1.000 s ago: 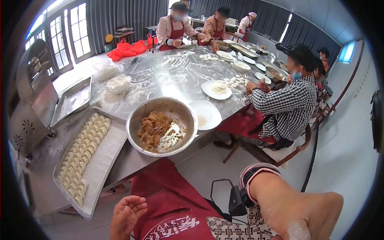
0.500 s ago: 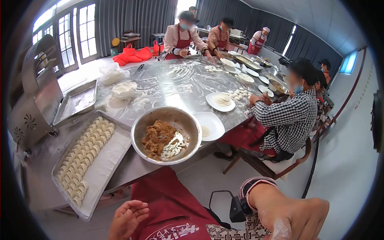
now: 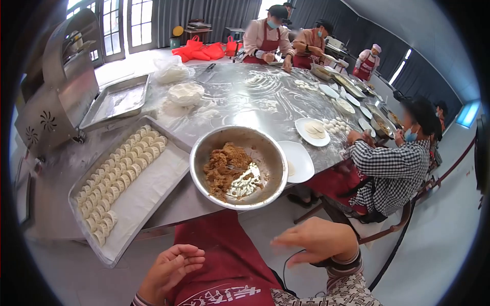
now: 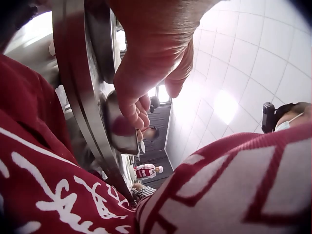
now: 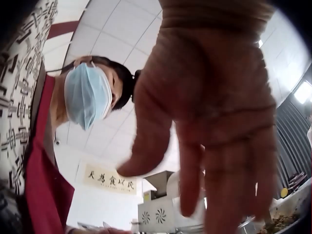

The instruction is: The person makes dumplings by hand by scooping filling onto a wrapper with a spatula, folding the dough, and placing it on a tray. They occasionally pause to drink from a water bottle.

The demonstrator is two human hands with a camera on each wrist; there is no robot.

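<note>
My left hand (image 3: 173, 268) hovers over the red apron (image 3: 217, 255), fingers loosely bent and holding nothing. The right hand (image 3: 319, 239) is raised at the lower right, blurred in the head view; the right wrist view shows its fingers (image 5: 229, 185) spread long and straight, with nothing in the palm. Beyond both hands, a steel mixing bowl (image 3: 278, 188) sits at the table's near edge with brown filling (image 3: 224, 168) and a utensil in it. Left of the bowl lies a lined tray (image 3: 153, 191) with rows of pleated dumplings (image 3: 122, 173). A white plate (image 3: 301, 158) with a dough wrapper sits at the bowl's right.
The floury steel table (image 3: 240, 97) bears a dough mound (image 3: 185, 94), an empty tray (image 3: 117, 99) and a plate of wrappers (image 3: 313, 131). A steel machine (image 3: 61, 97) stands at the left. A person in a checked shirt (image 3: 393, 163) sits at the right; others work at the far side.
My right hand has swung up and left from the lower right, its curled fingers now straightened. The left hand stays over the apron. The head view has turned, shifting the table rightward.
</note>
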